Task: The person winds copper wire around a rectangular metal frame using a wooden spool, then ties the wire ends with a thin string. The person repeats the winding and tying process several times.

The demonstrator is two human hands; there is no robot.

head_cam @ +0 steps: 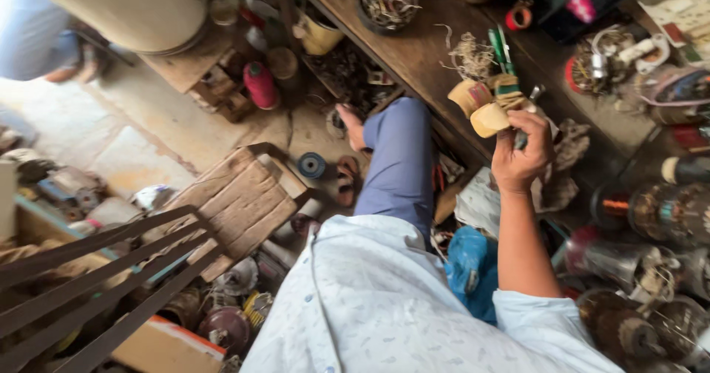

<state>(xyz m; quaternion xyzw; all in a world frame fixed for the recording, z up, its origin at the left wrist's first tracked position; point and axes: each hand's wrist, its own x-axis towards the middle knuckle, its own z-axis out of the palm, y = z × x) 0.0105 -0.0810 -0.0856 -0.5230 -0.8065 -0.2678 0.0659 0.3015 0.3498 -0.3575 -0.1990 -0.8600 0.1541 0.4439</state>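
My right hand (521, 151) is raised over the edge of the wooden workbench (414, 44), fingers closed around a bundle. The bundle has two tan tape rolls (481, 107), green-handled tools (501, 51) sticking up, and a dark grey handle (521, 138) in the fist. A tuft of frayed fibre (470, 56) lies on the bench just behind it. My left hand is out of view. Below are my pale shirt (370, 299) and my blue-trousered leg (399, 166), with the bare foot (351, 125) on the floor.
A bowl of wire scraps (388, 2) sits on the bench. Copper-wound motor parts (654, 210) crowd the right. A red spool (260, 85), a wooden block (244, 195), a blue bag (470, 262) and slanted metal bars (96, 269) fill the floor. Another person (33, 36) is at the top left.
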